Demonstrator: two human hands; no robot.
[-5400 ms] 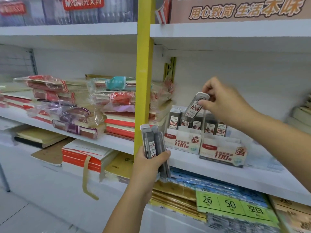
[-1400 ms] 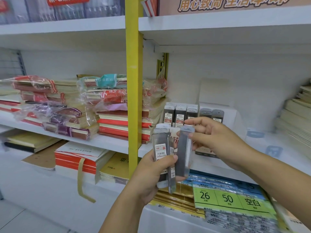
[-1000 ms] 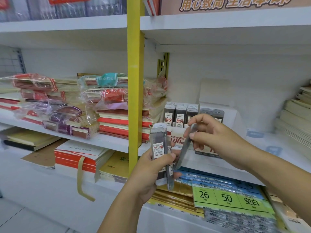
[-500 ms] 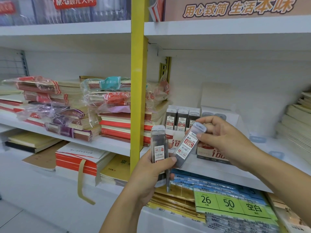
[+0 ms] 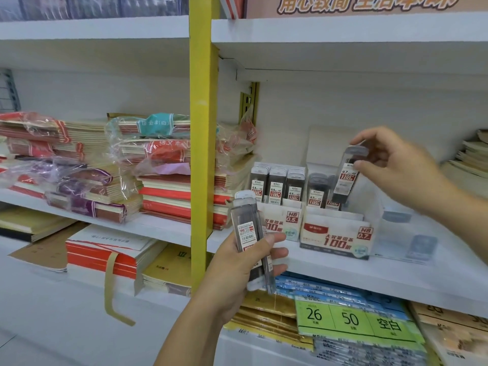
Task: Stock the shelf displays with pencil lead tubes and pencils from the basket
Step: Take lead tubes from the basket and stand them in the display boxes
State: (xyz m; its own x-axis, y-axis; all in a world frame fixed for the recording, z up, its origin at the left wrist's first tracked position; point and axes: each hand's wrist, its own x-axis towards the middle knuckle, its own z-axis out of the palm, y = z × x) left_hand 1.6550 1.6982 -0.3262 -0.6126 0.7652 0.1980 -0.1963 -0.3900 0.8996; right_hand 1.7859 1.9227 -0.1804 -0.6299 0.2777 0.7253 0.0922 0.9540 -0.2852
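Now pinching a lead tube [image 5: 347,178] by its cap end in right hand [image 5: 396,170], centre right of frame, tilted, lower end at the top of the HB 0.7 display box [image 5: 335,233] on the white shelf [image 5: 343,276]. Gripping spare tubes [image 5: 248,233] upright in left hand [image 5: 237,262], thumb on the front tube, lower centre, just right of the yellow post [image 5: 202,154].

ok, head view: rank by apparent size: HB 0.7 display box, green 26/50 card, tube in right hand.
1-2. HB 0.7 display box and green 26/50 card: too close to rank; the card is nearer the camera.
3. tube in the right hand.
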